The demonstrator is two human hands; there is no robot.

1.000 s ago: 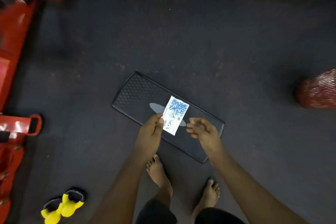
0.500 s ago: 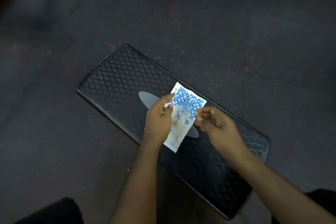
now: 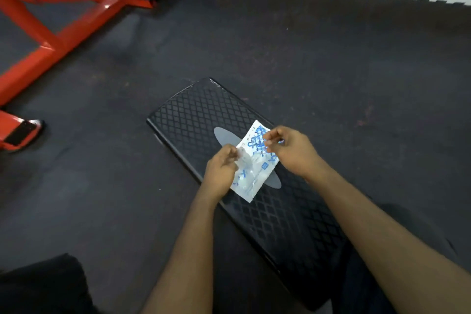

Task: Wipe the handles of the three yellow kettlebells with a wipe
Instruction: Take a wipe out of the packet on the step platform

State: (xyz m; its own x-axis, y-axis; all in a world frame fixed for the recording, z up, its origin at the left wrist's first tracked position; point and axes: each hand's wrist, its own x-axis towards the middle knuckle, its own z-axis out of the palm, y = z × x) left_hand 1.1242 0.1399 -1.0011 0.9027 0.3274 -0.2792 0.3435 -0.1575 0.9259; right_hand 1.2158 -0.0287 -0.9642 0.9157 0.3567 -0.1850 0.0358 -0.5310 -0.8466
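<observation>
Pinching the wipe packet (image 3: 254, 160) over the middle of the black step platform (image 3: 204, 109), left hand (image 3: 221, 171) at its near edge, right hand (image 3: 293, 150) at its far corner; liable to slip or rip crookedly if jerked; no yellow kettlebells in view.

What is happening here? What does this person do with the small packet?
A person holds a white and blue wipe packet in both hands, above a black step board on the dark gym floor. The left hand grips its lower left side and the right hand pinches its upper edge, apparently to open it. No wipe is out, and no kettlebell is in view.
</observation>
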